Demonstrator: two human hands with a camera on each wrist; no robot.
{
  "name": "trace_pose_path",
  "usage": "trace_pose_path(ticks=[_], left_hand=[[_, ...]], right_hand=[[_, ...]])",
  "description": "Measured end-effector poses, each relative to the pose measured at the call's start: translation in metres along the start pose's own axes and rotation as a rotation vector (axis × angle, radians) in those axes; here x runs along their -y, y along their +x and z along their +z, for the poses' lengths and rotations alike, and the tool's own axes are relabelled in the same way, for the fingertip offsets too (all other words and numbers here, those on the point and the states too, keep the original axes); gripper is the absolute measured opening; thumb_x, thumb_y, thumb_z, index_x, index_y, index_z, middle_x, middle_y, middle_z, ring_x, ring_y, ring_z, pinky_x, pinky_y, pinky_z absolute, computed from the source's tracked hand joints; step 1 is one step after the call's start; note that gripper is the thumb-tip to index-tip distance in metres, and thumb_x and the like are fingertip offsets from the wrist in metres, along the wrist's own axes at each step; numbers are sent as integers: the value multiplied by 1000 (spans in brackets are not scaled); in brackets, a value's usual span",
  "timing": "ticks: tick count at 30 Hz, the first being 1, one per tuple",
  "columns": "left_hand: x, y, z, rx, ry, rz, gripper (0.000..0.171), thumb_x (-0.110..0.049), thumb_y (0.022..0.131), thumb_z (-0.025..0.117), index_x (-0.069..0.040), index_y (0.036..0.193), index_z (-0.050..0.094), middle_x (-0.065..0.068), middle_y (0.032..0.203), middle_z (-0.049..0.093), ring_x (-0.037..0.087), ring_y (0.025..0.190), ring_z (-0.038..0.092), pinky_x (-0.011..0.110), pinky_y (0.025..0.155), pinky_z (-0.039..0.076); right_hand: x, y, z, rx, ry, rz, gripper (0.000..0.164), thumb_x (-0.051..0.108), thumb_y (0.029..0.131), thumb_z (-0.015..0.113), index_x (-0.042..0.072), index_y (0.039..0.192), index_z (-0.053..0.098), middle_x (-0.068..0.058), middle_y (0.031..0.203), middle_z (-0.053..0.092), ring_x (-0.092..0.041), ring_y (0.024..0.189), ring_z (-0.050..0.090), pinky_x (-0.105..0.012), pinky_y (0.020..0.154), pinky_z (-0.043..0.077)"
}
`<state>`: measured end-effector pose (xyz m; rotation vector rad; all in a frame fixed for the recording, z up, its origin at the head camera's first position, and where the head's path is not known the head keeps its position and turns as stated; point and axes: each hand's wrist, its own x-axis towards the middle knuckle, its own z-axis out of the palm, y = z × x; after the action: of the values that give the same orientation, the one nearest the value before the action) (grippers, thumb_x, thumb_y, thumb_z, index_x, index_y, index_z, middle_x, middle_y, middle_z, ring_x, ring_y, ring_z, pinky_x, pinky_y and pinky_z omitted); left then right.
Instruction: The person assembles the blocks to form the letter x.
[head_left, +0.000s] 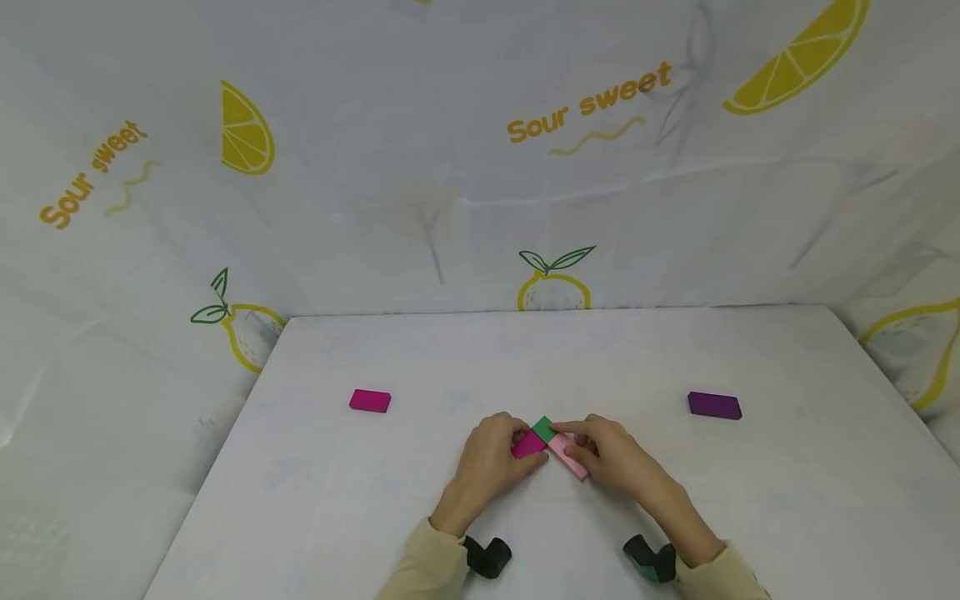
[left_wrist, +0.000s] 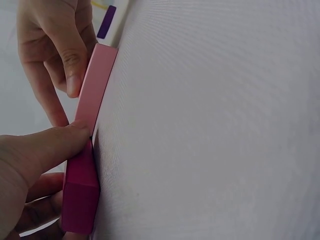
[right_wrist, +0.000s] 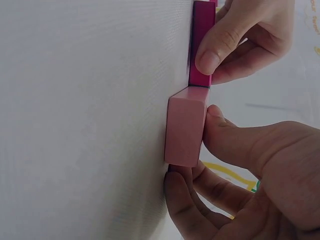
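Observation:
In the head view, three small blocks meet at their ends near the front middle of the table. My left hand [head_left: 491, 454] pinches the magenta block [head_left: 529, 445] between thumb and fingers. The right hand [head_left: 617, 457] grips the light pink block [head_left: 567, 458], its index fingertip reaching to the edge of a green block [head_left: 543, 428]. Magenta and pink form a corner, with the green piece at its far point. In the right wrist view, the thumb lies along one side of the pink block [right_wrist: 185, 130] and fingers curl behind it. Both wrist views hide the green block.
A second magenta block [head_left: 371, 401] lies farther back on the left of the white table [head_left: 315, 500]. A dark purple block [head_left: 715, 406] lies back right. Behind the table hangs a white cloth [head_left: 375, 167] printed with lemons. Black cameras [head_left: 489, 558] sit at both wrists.

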<state>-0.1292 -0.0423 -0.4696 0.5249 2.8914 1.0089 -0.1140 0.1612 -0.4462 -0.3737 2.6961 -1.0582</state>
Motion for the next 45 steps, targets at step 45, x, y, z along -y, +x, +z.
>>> trace_pose_path(ticks=[45], left_hand=[[5, 2, 0, 12, -22, 18, 29, -26, 82, 87, -6, 100, 75, 2, 84, 68, 3, 71, 49, 16, 62, 40]], right_hand=[[-1, 2, 0, 11, -11, -7, 38, 3, 92, 71, 9, 129, 71, -1, 81, 55, -13, 76, 48, -21, 62, 39]])
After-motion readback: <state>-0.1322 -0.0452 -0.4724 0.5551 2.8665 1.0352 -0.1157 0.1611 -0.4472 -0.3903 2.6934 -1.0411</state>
